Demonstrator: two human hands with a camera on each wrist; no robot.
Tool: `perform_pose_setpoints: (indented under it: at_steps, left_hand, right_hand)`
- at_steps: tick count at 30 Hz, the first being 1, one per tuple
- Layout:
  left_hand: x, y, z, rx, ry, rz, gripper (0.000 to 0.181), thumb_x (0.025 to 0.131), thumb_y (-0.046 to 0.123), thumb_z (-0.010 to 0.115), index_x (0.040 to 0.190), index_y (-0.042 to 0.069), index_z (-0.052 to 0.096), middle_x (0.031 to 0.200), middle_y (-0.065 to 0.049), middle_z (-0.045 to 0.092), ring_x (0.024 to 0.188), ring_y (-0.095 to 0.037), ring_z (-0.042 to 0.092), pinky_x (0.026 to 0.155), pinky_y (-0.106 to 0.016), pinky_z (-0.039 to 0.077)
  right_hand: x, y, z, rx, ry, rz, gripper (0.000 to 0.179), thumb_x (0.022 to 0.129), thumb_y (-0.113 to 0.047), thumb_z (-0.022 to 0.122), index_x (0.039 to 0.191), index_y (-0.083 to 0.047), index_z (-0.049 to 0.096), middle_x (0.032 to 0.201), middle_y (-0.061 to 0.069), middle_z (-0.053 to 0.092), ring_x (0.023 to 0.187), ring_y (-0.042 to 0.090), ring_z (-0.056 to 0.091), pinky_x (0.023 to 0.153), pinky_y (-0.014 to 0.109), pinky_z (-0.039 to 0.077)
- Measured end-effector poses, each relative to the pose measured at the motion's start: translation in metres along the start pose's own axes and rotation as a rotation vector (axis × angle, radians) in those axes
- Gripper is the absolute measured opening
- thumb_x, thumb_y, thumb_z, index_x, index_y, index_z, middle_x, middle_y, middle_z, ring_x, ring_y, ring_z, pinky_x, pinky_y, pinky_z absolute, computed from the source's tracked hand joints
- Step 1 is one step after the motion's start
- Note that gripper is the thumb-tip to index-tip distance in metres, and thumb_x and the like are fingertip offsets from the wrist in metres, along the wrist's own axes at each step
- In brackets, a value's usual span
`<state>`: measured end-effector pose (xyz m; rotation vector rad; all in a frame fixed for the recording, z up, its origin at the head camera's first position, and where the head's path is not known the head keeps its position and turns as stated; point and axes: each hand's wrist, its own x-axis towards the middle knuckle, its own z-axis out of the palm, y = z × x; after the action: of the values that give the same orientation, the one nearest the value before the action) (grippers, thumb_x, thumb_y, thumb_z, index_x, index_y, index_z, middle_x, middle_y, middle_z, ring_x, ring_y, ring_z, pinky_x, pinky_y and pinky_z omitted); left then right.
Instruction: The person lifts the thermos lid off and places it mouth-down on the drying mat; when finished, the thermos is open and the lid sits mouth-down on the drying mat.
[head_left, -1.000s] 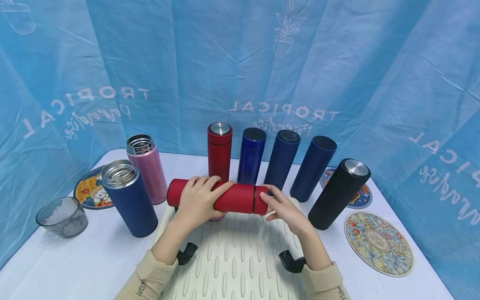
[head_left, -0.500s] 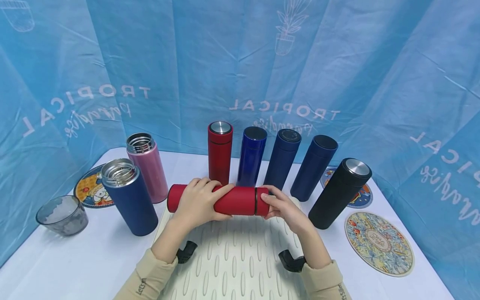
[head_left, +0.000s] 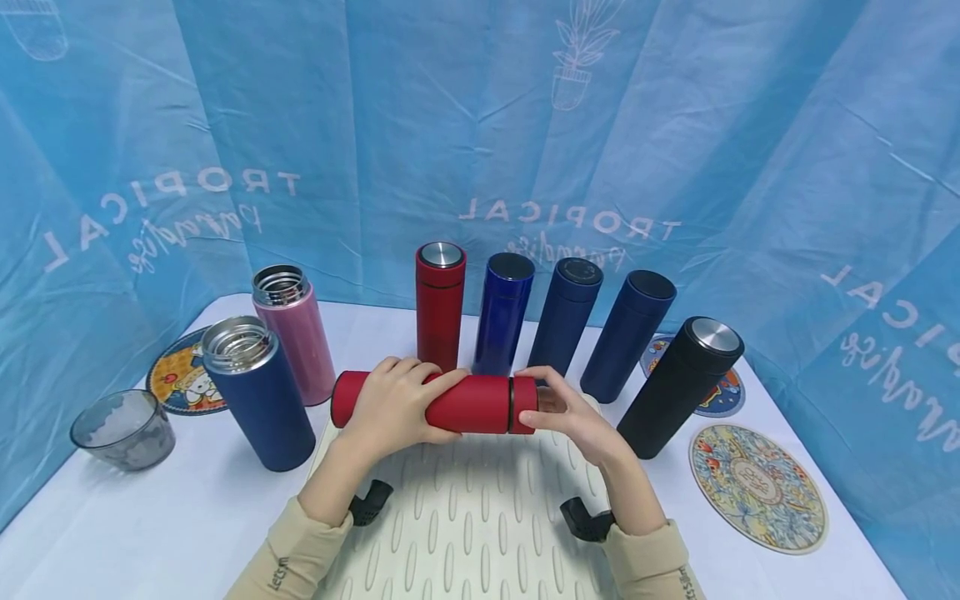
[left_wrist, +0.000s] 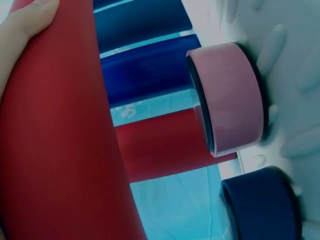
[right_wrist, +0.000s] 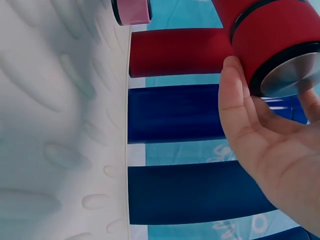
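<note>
In the head view a red thermos (head_left: 472, 403) lies sideways above a white ridged mat (head_left: 465, 517), its lid end to the right. My left hand (head_left: 405, 402) grips the body from above and around. At the other end my right hand (head_left: 573, 419) holds the red lid (right_wrist: 280, 35), thumb and fingertips at opposite sides of its rim. The lid's steel top shows in the right wrist view, and a dark ring separates lid and body. In the left wrist view a pink lid (left_wrist: 232, 100) and a navy lid (left_wrist: 262, 205) stand on the mat.
Behind stand an upright red thermos (head_left: 440, 308), a shiny blue one (head_left: 504, 312), two navy ones and a black thermos (head_left: 667, 396). At left are lidless pink (head_left: 303, 342) and navy (head_left: 266, 408) thermoses, and a glass bowl (head_left: 127, 433). Round coasters (head_left: 757, 487) lie on the table.
The red thermos has come slightly down toward the mat. My right fingers have shifted around the lid, spreading wider, with the thumb now lower on its near side. My left hand keeps its grip.
</note>
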<state>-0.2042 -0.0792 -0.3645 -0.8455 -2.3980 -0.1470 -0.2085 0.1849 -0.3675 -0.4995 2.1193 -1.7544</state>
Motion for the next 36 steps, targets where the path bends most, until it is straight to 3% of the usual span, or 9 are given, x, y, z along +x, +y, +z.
perform_pose_setpoints:
  at_steps: [11, 15, 18, 23, 27, 32, 36]
  left_hand:
    - [-0.0012, -0.0015, -0.0025, -0.031, -0.069, -0.038, 0.074, 0.054, 0.059, 0.078, 0.119, 0.027, 0.062, 0.093, -0.002, 0.065, 0.084, -0.02, 0.059, 0.076, -0.04, 0.048]
    - [-0.0013, -0.002, -0.0035, -0.015, -0.066, -0.04, 0.074, 0.055, 0.06, 0.077, 0.12, 0.028, 0.061, 0.094, -0.002, 0.064, 0.084, -0.02, 0.059, 0.077, -0.039, 0.048]
    - [-0.001, -0.0016, -0.0047, 0.0, -0.068, -0.038, 0.074, 0.056, 0.06, 0.077, 0.121, 0.028, 0.061, 0.094, -0.002, 0.064, 0.084, -0.02, 0.059, 0.077, -0.039, 0.047]
    - [-0.0009, -0.0008, -0.005, 0.013, -0.074, -0.029, 0.074, 0.056, 0.058, 0.077, 0.121, 0.028, 0.06, 0.095, -0.003, 0.064, 0.086, -0.021, 0.059, 0.077, -0.04, 0.048]
    - [-0.0013, -0.0006, -0.0046, 0.014, -0.061, -0.021, 0.073, 0.056, 0.058, 0.078, 0.12, 0.027, 0.061, 0.095, -0.003, 0.064, 0.085, -0.021, 0.059, 0.077, -0.04, 0.048]
    - [-0.0007, -0.0014, -0.0041, 0.01, -0.033, -0.004, 0.074, 0.054, 0.057, 0.08, 0.119, 0.027, 0.062, 0.095, -0.004, 0.065, 0.085, -0.022, 0.059, 0.077, -0.04, 0.048]
    - [0.0003, -0.0017, -0.0034, 0.014, -0.019, 0.013, 0.073, 0.053, 0.056, 0.08, 0.118, 0.026, 0.062, 0.094, -0.004, 0.065, 0.084, -0.022, 0.059, 0.076, -0.04, 0.048]
  right_hand:
    - [0.0008, 0.003, 0.0024, -0.136, -0.024, -0.114, 0.064, 0.075, -0.011, 0.072, 0.128, -0.012, 0.037, 0.127, 0.016, 0.044, 0.109, 0.033, 0.045, 0.079, 0.039, 0.05]
    - [0.0006, 0.0017, 0.0008, -0.134, -0.039, -0.046, 0.076, 0.076, -0.017, 0.073, 0.138, -0.019, 0.028, 0.132, 0.014, 0.041, 0.115, 0.033, 0.043, 0.085, 0.043, 0.048]
    - [0.0001, 0.0007, -0.0021, -0.106, -0.052, 0.04, 0.071, 0.085, -0.029, 0.063, 0.143, -0.02, 0.022, 0.134, 0.016, 0.04, 0.117, 0.032, 0.045, 0.089, 0.048, 0.046]
    - [0.0008, -0.0001, -0.0034, -0.103, -0.008, 0.149, 0.06, 0.094, -0.046, 0.043, 0.137, -0.003, 0.033, 0.118, 0.02, 0.053, 0.092, 0.027, 0.062, 0.08, 0.041, 0.052]
    - [0.0013, -0.0008, -0.0014, -0.095, 0.02, 0.193, 0.058, 0.095, -0.043, 0.044, 0.132, 0.002, 0.037, 0.108, 0.017, 0.058, 0.078, 0.023, 0.066, 0.074, 0.036, 0.054]
    - [0.0026, 0.0003, -0.0033, -0.036, -0.009, 0.196, 0.055, 0.093, -0.038, 0.047, 0.132, 0.0, 0.035, 0.108, 0.015, 0.059, 0.08, 0.022, 0.065, 0.08, 0.043, 0.052]
    - [0.0028, 0.0007, -0.0054, 0.008, -0.018, 0.183, 0.054, 0.091, -0.032, 0.051, 0.131, -0.001, 0.034, 0.111, 0.015, 0.056, 0.084, 0.021, 0.062, 0.08, 0.04, 0.052]
